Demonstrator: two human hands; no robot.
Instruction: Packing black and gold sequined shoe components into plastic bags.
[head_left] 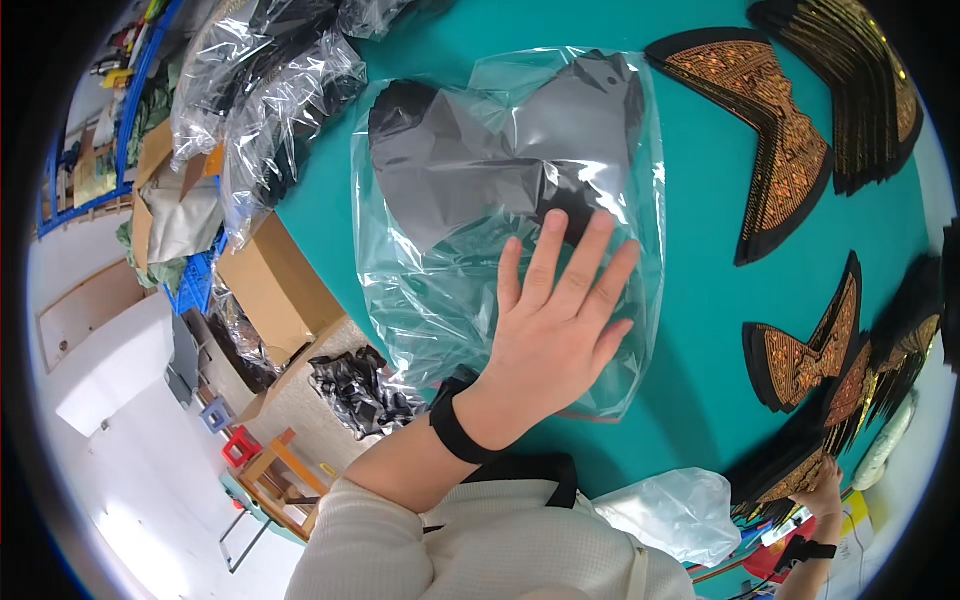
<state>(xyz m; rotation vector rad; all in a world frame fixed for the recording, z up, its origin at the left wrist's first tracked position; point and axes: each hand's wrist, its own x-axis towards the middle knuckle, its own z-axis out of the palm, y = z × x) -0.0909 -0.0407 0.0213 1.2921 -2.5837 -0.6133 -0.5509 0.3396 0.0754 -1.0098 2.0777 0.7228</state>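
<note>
A clear plastic bag (430,290) lies flat on the green table, with a folded black piece (405,110) inside that looks grey through the film. My left hand (550,325) rests palm down on the bag, fingers spread and holding nothing. At the lower right, my right hand (822,490) is closed on the edge of a stack of black pieces with gold-orange sequins (795,478). Its fingertips are partly hidden and small in the picture. Just above that stack lies a smaller sequined V-shaped piece (795,370).
A large sequined V-shaped piece (780,120) and a thick stack of similar pieces (860,110) lie at the far right. Filled plastic bags (290,120) pile up at the far left. A cardboard box (280,285) stands left of the table. Crumpled clear plastic (675,515) sits near me.
</note>
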